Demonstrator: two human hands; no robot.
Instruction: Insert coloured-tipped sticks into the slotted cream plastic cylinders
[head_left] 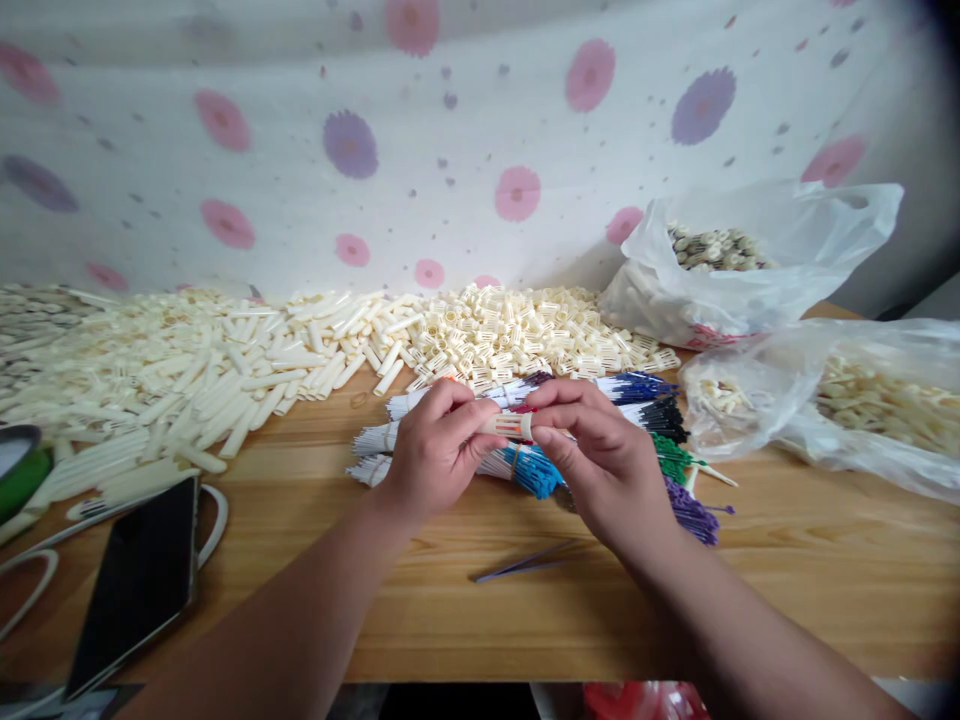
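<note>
Between my hands is a small cream slotted plastic piece [508, 426], lying roughly level, with a bit of orange showing through its slots. My left hand [439, 440] pinches its left end between thumb and fingers. At its right end, the fingertips of my right hand [600, 455] close on the rim. Beneath and behind both hands lie bundles of thin sticks with white ends and coloured ends, among them blue [534, 472], black [661, 418], green [673, 457] and purple [694, 513].
Heaps of cream tubes [277, 360] and short slotted pieces [510, 325] line the back. Plastic bags of parts [697, 295] stand at the right. A phone [139, 575] with a white cable is at left. Loose thin sticks [521, 565] lie in front.
</note>
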